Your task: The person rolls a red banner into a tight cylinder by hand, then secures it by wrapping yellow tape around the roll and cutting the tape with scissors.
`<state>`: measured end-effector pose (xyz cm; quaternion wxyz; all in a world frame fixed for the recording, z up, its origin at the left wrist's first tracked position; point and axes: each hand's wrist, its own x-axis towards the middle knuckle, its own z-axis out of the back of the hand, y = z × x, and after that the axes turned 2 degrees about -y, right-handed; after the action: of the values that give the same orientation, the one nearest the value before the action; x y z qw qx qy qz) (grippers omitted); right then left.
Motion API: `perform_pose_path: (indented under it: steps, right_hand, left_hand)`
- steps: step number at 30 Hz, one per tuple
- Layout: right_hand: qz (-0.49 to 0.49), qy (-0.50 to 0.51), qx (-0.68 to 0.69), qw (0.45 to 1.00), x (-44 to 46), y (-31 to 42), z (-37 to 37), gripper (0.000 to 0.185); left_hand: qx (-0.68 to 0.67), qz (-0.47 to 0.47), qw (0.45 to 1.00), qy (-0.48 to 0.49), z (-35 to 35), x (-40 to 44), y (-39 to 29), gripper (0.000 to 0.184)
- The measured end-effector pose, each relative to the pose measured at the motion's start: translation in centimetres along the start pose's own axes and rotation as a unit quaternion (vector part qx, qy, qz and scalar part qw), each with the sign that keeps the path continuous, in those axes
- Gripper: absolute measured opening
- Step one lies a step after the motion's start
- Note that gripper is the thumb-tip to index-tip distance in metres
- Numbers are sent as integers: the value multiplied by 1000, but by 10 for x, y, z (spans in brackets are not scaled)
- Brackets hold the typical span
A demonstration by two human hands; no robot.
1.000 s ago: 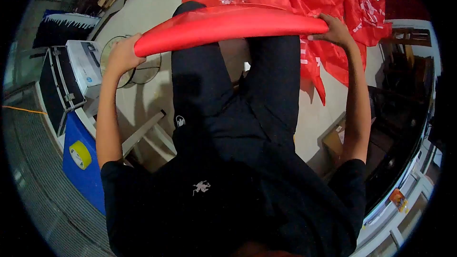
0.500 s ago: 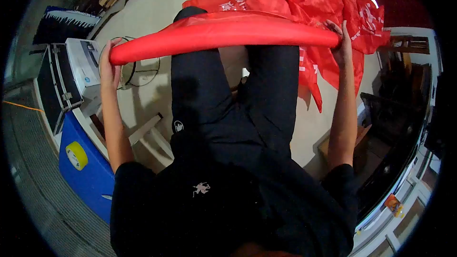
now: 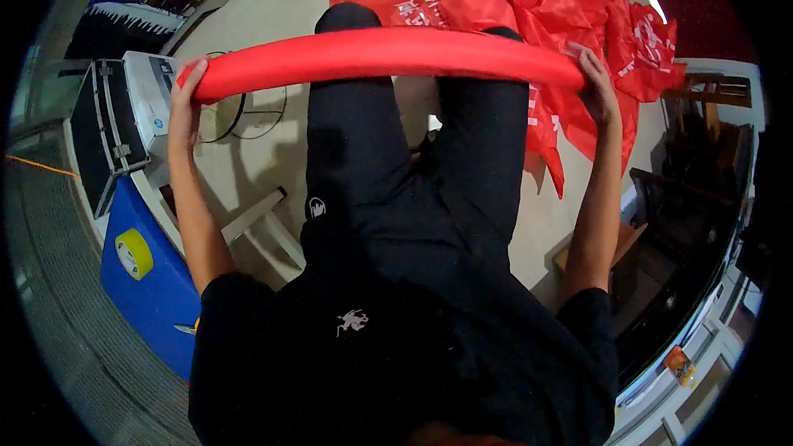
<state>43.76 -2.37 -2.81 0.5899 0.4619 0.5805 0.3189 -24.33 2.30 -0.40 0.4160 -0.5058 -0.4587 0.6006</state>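
Observation:
A long roll of smooth red fabric [image 3: 388,56] stretches across above my knees, bowed slightly upward at its middle. My left hand [image 3: 189,87] is closed around its left end, with the thumb along the near side. Its right end is gripped by my right hand [image 3: 598,87], whose fingers reach over the far side. Beyond the roll and to the right, a crumpled heap of red fabric [image 3: 553,0] with white printed characters lies on the floor. Whether the roll still joins that heap is hidden.
At left, a blue surface [image 3: 153,314] bears a roll of yellow tape [image 3: 134,253] and a small cutter [image 3: 187,329]. Behind it stand a black case [image 3: 116,132] and a white box [image 3: 153,103]. Wooden furniture [image 3: 710,132] and a dark panel [image 3: 681,256] are at right.
The loose fabric that rose behind the roll's middle now lies wound in, leaving a smoother, fuller roll. Both hands remain at its ends, and the view has shifted slightly.

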Motion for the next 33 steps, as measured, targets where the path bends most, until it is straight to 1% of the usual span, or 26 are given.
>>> perform_pose_path:
  steps: [1,2,4,5,6,8,10,12,14,16,17,19,20,22,23,24,26,27,28,30,31,33]
  right_hand:
    - [-21,26,-84,996,0,-2,3,57]
    - [-20,26,-84,996,-2,-6,7,57]
    - [-21,72,-109,991,-11,-9,6,59]
    - [25,63,-110,992,-10,-10,3,68]
    - [23,67,-108,992,-13,-7,0,68]
    - [57,32,-145,987,-23,12,-10,73]
    - [128,24,-178,975,-23,34,-3,84]
    - [224,8,-187,956,-41,69,-13,88]
    - [270,9,-203,941,-59,101,-11,103]
    - [324,30,-228,918,-75,119,-7,107]
    - [326,30,-230,917,-85,126,-6,107]
    - [315,11,-273,909,-107,133,-8,118]
    - [315,10,-274,909,-116,132,-12,118]
    - [287,-20,-300,910,-127,127,-21,116]
    - [250,-31,-275,928,-122,117,0,110]
    - [249,-29,-276,928,-122,113,3,110]
    - [170,-13,-268,948,-123,107,5,106]
    - [136,0,-249,959,-126,106,-2,100]
    - [135,8,-247,959,-125,103,0,100]
    - [106,45,-282,953,-115,91,7,93]
    - [70,51,-259,962,-116,87,6,87]
    - [22,58,-223,973,-118,73,2,85]
  left_hand:
    - [36,25,998,36,8,2,-2,49]
    - [36,24,998,35,15,2,-3,49]
    - [79,29,990,116,24,-7,-7,56]
    - [82,39,986,136,29,-10,-9,62]
    - [84,41,987,133,31,-9,-9,62]
    - [181,-12,973,146,41,-7,-11,65]
    - [83,-32,991,103,26,-16,-33,67]
    - [38,-57,992,110,24,-11,-47,67]
    - [23,-70,991,109,23,-9,-57,69]
    - [-2,-68,992,102,19,-12,-71,72]
    - [-4,-69,992,102,19,-14,-78,72]
    - [7,-85,990,114,27,-16,-90,74]
    - [12,-92,989,119,32,-18,-94,74]
    - [29,-78,987,135,33,-20,-102,77]
    - [53,-69,987,138,33,-21,-103,78]
    - [78,-61,985,142,31,-24,-104,80]
    - [105,-66,980,153,32,-21,-104,82]
    - [131,-72,975,165,29,-20,-106,84]
    - [134,-69,976,159,26,-22,-107,84]
    - [116,-73,971,195,23,-26,-105,89]
    - [77,-69,975,199,25,-26,-101,93]
    - [0,-82,981,177,24,-27,-87,89]
